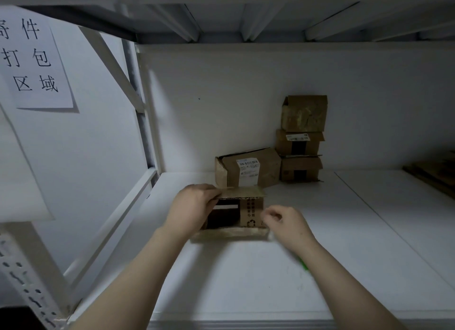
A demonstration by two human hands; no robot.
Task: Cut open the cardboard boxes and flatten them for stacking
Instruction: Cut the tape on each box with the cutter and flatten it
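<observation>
On the white shelf [344, 231] the open box [251, 214] sits dead centre and I judge it light, stiff-walled and creasable at the seams, best held by its flaps: left hand [194, 206] grips the top flap [243, 193], right hand [285, 225] curls at its 3 o'clock edge, grasp unclear.

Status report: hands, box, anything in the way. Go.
Left hand grips top flap of open box. Right hand curled at its right side, grip unclear. Labelled box and three-box stack behind, nothing blocking.
</observation>
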